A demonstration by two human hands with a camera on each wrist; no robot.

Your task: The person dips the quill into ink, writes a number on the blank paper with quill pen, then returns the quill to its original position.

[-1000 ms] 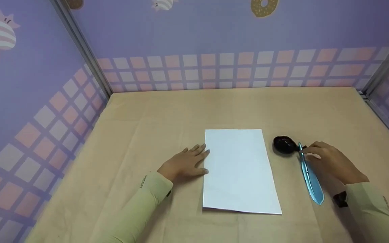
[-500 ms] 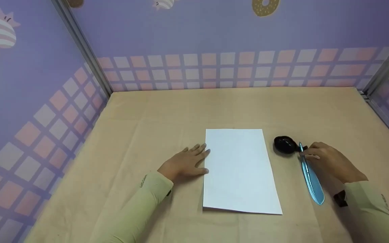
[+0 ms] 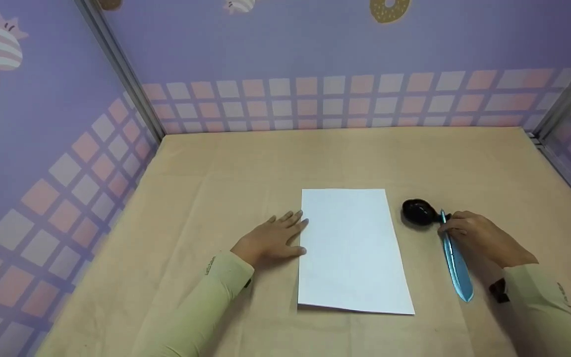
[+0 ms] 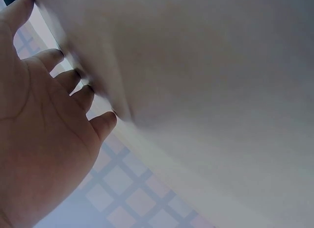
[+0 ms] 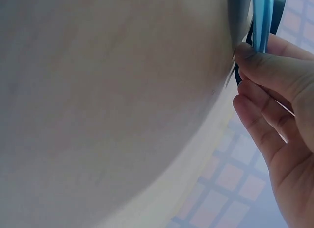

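Observation:
A white sheet of paper (image 3: 351, 253) lies on the cloth-covered table, its near edge slightly raised. My left hand (image 3: 269, 241) rests beside it with fingers spread, the fingertips right at its left edge. On the right, my right hand (image 3: 486, 240) pinches the far end of a long, shiny blue thing (image 3: 459, 275), narrow and pointed at its near end. In the right wrist view, thumb and fingers close on this blue strip (image 5: 263, 22), with something dark behind it. A glossy black rounded object (image 3: 418, 212) with a short neck lies just left of the pinching fingertips.
A beige cloth (image 3: 246, 163) covers the table. Purple walls with a pink and white check band (image 3: 332, 101) stand at the back and both sides, joined by metal posts (image 3: 122, 69) at the corners.
My right fingers have drawn closer together on the blue thing, and its near end has shifted slightly left. The left hand, the paper and the black object stay in place.

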